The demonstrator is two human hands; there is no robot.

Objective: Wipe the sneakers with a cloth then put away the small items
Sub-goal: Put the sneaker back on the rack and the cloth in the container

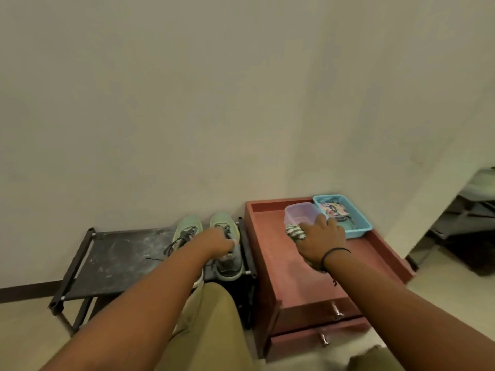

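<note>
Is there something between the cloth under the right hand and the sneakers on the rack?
Nothing visible blocks it. The striped cloth lies on the red cabinet under the right hand; the green sneakers stand just left, where the left hand grips one.

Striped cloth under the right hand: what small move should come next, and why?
Probably lift the cloth off the red cabinet and carry it to the right-hand sneaker. The right hand already covers it, and the left hand is on that sneaker.

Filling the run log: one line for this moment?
left hand: on right sneaker | right hand: on cloth | cabinet: tub, basket
</note>
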